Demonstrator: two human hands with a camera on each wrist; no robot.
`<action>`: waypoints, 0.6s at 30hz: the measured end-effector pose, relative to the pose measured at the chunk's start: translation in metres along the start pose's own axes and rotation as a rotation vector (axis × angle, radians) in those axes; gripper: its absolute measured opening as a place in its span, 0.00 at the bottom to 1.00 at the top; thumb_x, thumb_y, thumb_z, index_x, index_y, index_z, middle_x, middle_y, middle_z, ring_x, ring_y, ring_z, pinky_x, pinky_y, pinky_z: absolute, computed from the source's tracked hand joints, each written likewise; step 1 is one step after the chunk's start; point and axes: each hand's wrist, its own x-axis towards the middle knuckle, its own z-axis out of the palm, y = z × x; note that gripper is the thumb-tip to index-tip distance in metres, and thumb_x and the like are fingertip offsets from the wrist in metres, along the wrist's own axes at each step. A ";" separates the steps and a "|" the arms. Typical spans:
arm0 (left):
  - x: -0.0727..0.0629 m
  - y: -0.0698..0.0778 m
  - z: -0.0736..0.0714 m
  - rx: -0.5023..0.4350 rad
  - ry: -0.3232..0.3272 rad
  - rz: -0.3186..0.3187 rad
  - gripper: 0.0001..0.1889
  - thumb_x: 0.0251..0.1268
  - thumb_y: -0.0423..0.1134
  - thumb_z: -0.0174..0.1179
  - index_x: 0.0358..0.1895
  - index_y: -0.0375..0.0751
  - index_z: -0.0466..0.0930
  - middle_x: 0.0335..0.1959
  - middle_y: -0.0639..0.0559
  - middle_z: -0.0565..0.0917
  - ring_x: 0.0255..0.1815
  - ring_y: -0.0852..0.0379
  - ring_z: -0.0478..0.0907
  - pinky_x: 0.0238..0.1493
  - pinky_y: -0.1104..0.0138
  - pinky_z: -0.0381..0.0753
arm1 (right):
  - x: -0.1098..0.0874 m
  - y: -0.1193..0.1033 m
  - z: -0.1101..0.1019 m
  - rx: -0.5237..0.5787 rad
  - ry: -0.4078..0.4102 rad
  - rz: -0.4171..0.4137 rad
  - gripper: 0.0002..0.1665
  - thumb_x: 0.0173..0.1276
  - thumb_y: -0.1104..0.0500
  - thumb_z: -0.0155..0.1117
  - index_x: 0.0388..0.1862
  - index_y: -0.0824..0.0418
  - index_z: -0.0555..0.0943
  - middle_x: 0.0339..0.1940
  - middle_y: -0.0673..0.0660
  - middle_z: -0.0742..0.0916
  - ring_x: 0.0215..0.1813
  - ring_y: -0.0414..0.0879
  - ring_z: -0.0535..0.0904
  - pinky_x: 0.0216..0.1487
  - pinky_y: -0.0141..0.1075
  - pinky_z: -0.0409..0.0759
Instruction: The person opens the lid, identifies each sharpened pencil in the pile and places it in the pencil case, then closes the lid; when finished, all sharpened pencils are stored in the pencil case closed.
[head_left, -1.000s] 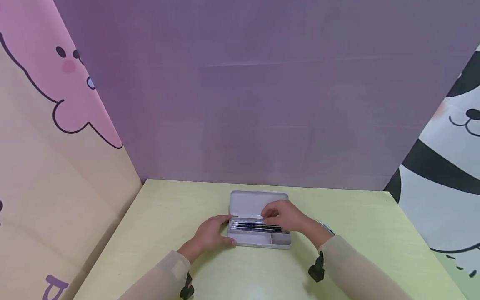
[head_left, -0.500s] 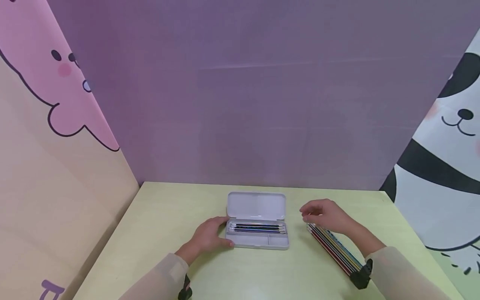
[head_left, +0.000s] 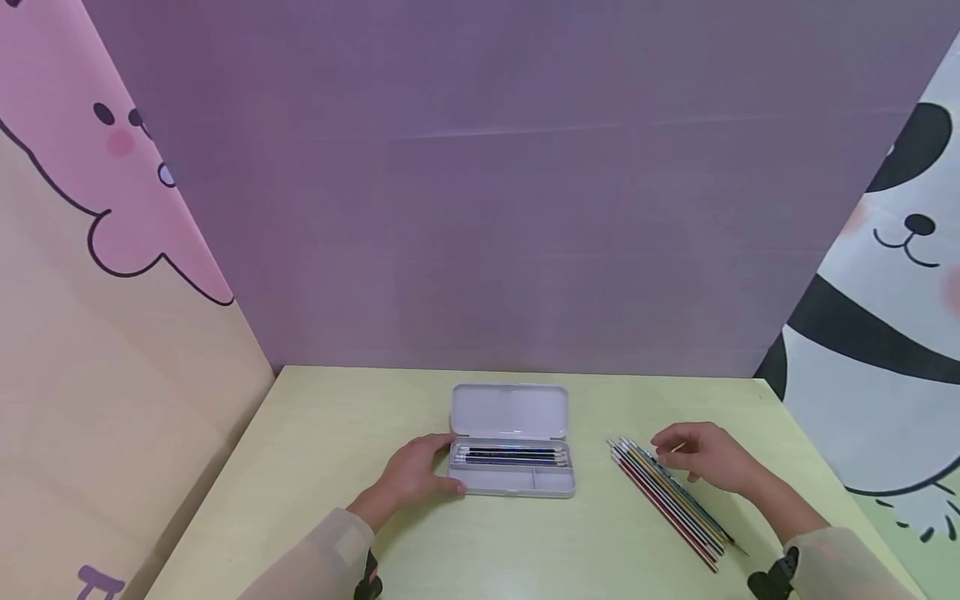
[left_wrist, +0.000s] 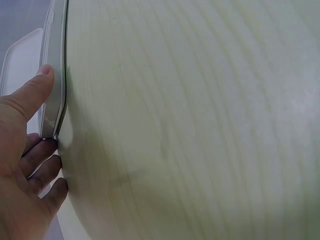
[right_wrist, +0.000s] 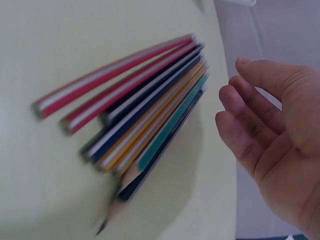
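A white pencil case (head_left: 487,480) lies on the table with its hinged lid (head_left: 510,410) thrown back. Dark pencils (head_left: 513,456) fill its rear compartment, and two front compartments look bare. My left hand (head_left: 408,475) holds the case's left end between thumb and fingers; in the left wrist view the thumb (left_wrist: 37,90) presses its front side. To the right lies a slanting row of striped pencils (head_left: 667,500), red, dark, blue, yellow and green. My right hand (head_left: 705,454) hovers beside their far ends, fingers loosely bent, holding nothing. The right wrist view shows sharpened tips on some pencils (right_wrist: 150,100).
The pale wooden table (head_left: 322,433) ends at a purple cloth backdrop (head_left: 510,208). A side panel with a pink cartoon (head_left: 142,192) stands left, and one with a panda (head_left: 885,333) stands right. Dark wrist straps (head_left: 772,579) sit at the sleeves.
My right hand has left the case and moved right, over to the loose pencils and then past their far ends, bringing them into view. My left hand stays at the case.
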 end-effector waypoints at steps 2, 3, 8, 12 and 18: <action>0.000 0.000 0.000 -0.003 0.001 0.002 0.47 0.49 0.57 0.79 0.74 0.45 0.71 0.71 0.44 0.77 0.73 0.39 0.71 0.73 0.44 0.71 | -0.004 0.008 0.000 0.008 -0.008 0.021 0.18 0.74 0.60 0.66 0.57 0.69 0.82 0.48 0.65 0.87 0.39 0.46 0.85 0.29 0.39 0.85; 0.000 0.000 0.000 -0.005 0.000 -0.001 0.47 0.49 0.57 0.79 0.74 0.46 0.71 0.71 0.44 0.76 0.73 0.39 0.71 0.73 0.44 0.71 | -0.006 0.011 0.000 0.011 -0.010 0.035 0.18 0.74 0.60 0.66 0.57 0.69 0.82 0.48 0.65 0.87 0.39 0.45 0.84 0.29 0.39 0.85; -0.001 0.000 0.000 -0.011 -0.002 0.002 0.48 0.49 0.58 0.79 0.74 0.45 0.71 0.71 0.44 0.77 0.73 0.39 0.71 0.72 0.43 0.71 | -0.013 0.029 0.001 0.011 -0.006 0.073 0.16 0.74 0.61 0.65 0.56 0.68 0.82 0.46 0.63 0.87 0.36 0.43 0.82 0.27 0.36 0.82; -0.001 -0.001 0.001 -0.012 -0.003 -0.001 0.48 0.49 0.58 0.79 0.74 0.45 0.71 0.71 0.44 0.77 0.73 0.39 0.71 0.72 0.44 0.71 | -0.016 0.038 0.003 0.060 -0.015 0.072 0.15 0.73 0.65 0.64 0.56 0.70 0.81 0.45 0.64 0.88 0.35 0.42 0.82 0.26 0.34 0.80; 0.000 -0.003 0.001 -0.014 0.000 0.000 0.48 0.49 0.58 0.79 0.74 0.44 0.71 0.71 0.44 0.77 0.73 0.39 0.71 0.73 0.44 0.71 | -0.018 0.043 0.006 0.073 -0.006 0.049 0.15 0.71 0.67 0.66 0.55 0.70 0.82 0.45 0.64 0.89 0.38 0.40 0.83 0.26 0.34 0.80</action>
